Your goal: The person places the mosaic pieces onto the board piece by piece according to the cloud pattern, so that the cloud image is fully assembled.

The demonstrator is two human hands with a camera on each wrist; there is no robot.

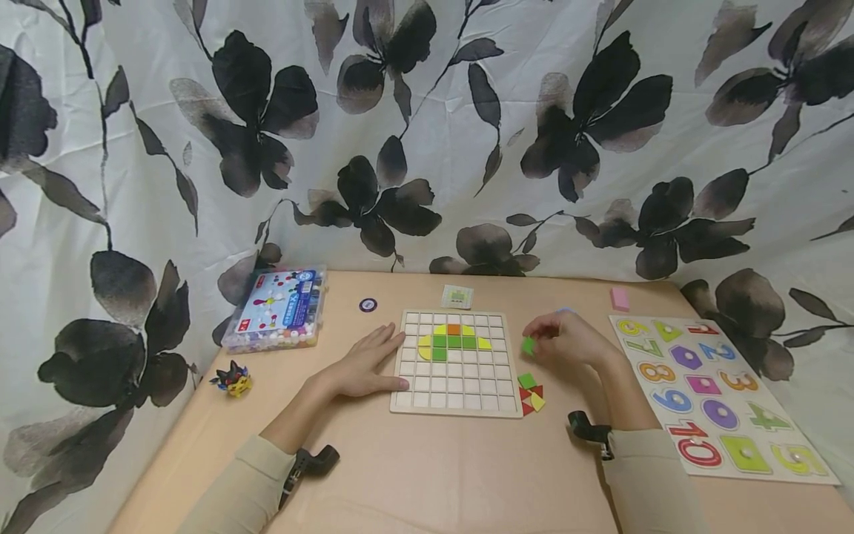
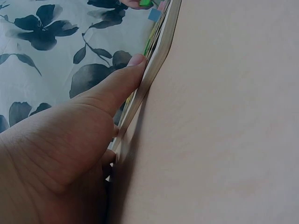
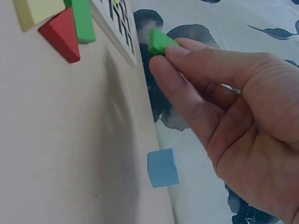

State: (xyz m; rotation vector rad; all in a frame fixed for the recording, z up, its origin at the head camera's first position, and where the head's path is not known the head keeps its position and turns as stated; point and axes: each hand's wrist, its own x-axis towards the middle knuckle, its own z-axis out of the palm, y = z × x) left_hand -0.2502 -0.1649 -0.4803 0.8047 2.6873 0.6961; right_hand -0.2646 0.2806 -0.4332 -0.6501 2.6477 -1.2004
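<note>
**R hand [image 1: 567, 337] pinching green piece [image 3: 159, 43] next to grid board [image 1: 448, 394]**

The grid board is looking like pale, smooth wood, flat, w/ rows of sq. spots. The green piece is showing flat sides & a pointy corner. A wrinkly cloth [image 1: 467, 141] w/ dark flowers is hanging behind the table [image 1: 434, 475]. At approx. 10 o'clock, past the L hand [image 1: 363, 363], a hard, see-thru case [image 1: 273, 309] is sitting, full of tiny bits.

Count: set pieces [image 1: 454, 329] are filling some spots: 1 orange, 4 green, rest yellow w/ round edges, too tiny to count for sure. Loose pieces [image 3: 61, 33], red, green & yellow, are lying in 1 heap at the board's 4 o'clock. Also: 1 card [image 1: 457, 297] at 12, 1 round disc [image 1: 368, 305] at 10, 1 toy figure [image 1: 232, 379] at 9, 1 pink block [image 1: 620, 299] at 2, 1 number puzzle [image 1: 680, 380] at 3 w/ 10 numbers & 5 shapes. 1 blue block [image 3: 163, 168] is sitting near the R hand, btwn its 7 & 8 in the right wrist view.

Grip: R thumb & fingers are squeezing the green piece at their tips, at the hand's 9 o'clock, just off the board's 3 o'clock side. The L hand is holding nothing; its fingers are spreading out, resting at the board's 9 o'clock edge, thumb touching it.
</note>
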